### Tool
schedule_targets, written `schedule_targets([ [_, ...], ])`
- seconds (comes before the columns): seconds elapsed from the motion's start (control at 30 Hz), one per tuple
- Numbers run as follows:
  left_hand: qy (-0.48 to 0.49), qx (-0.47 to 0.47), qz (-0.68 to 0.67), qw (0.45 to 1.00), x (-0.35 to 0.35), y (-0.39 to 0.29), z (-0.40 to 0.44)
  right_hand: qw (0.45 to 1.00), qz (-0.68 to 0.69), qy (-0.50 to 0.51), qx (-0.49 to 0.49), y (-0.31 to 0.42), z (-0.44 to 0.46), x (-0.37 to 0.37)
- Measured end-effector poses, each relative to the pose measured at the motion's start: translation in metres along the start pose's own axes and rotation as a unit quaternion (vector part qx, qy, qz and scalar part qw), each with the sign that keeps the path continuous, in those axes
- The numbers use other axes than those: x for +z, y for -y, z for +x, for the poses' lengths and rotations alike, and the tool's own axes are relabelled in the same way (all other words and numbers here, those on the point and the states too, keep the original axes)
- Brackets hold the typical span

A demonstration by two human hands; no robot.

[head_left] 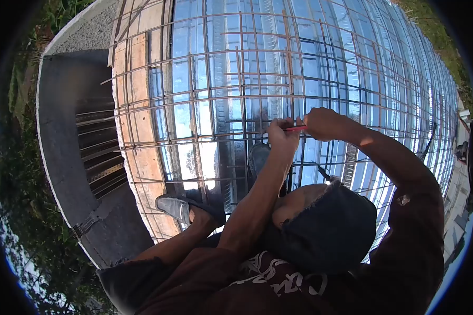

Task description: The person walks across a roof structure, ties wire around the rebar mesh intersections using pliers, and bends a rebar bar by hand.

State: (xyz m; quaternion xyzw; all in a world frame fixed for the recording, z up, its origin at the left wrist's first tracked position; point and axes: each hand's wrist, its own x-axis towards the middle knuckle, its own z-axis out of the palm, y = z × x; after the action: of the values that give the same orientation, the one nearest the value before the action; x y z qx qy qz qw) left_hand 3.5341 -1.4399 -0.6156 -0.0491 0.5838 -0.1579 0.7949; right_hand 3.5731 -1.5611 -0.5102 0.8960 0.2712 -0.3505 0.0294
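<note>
My right hand [320, 124] is closed around one end of a thin red tool [295, 128], at a crossing of rusty steel bars. Just left of it, my left hand [283, 134] is pinched at the other end of the tool; what its fingers grip is too small to make out. Both hands are over the grid of bars [210, 98], which lies above shiny ribbed metal decking [186, 118]. Between my arms, my bent knee [294, 206] shows below the hands, with dark frayed cloth on it.
A grey shoe [173, 209] rests near wooden planks [136, 121] along the left side. Beyond them is a concrete wall [58, 126] around a deep opening with bars. A dark tie or cable [323, 171] sits below my hands. Plants grow at the far left.
</note>
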Motion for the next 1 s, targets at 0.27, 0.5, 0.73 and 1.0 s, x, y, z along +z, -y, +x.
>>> schedule_targets([
  [0.27,0.076,0.05,0.297,0.95,-0.035,0.005,-0.027,0.626,0.729,0.264,0.084,0.001,-0.036,0.042],
  [0.5,0.18,0.194,0.681,0.683,-0.001,-0.045,-0.029,0.419,0.904,0.067,0.053,0.054,-0.043,0.084],
  [0.73,0.193,0.368,0.817,0.399,0.043,-0.1,-0.037,0.723,0.672,-0.112,0.114,0.035,-0.061,0.107],
  [1.0,0.26,0.038,0.747,0.611,0.036,-0.081,-0.049,0.832,0.187,-0.373,0.365,0.01,-0.07,0.131],
])
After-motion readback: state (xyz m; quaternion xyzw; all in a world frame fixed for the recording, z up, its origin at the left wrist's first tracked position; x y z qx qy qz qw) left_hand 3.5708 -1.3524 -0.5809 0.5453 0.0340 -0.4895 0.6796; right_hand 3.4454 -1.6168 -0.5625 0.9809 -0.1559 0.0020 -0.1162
